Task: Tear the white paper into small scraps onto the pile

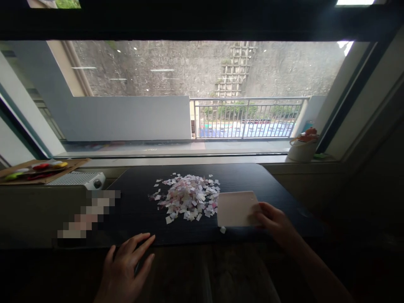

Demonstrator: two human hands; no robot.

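Observation:
A heap of small torn or cut paper pieces (187, 195), mostly white with some pink, lies on the dark table (135, 185). My right hand (273, 219) grips the right edge of a flat pale card (236, 210), thumb and fingers pinched on it. The card's left edge meets the right side of the heap, and a small hole shows near its upper right corner. One white scrap (223, 230) sits just below the card. At the table's front edge is my left hand (128, 261), fingers spread and holding nothing, to the lower left of the heap.
A white bucket (302, 149) with orange things in it stands on the windowsill at right. To the left, a white radiator (78, 181) has a cardboard sheet (75, 164) with colourful items on top. Beside the table's left edge, a patch is pixelated. A large window runs behind.

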